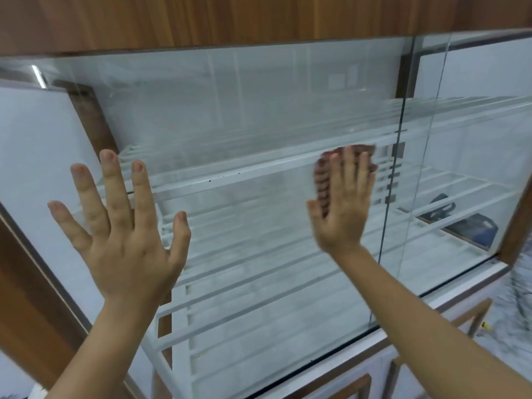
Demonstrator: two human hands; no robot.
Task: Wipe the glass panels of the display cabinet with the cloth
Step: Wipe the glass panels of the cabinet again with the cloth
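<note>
The display cabinet has a wide front glass panel (244, 116) and a second panel (466, 168) to its right, with white slatted shelves behind them. My right hand (342, 203) lies flat on the wide panel near its right edge and presses a dark red cloth (324, 180) against the glass; the cloth shows above and left of the fingers. My left hand (121, 223) rests flat on the left part of the same panel with its fingers spread, and it holds nothing.
A wooden top board (230, 18) overhangs the glass. Brown wooden frame posts (26, 283) stand at the left, and another at the far right. A dark blue object (472, 226) lies on a shelf behind the right panel. Wooden-framed doors (357, 387) sit below.
</note>
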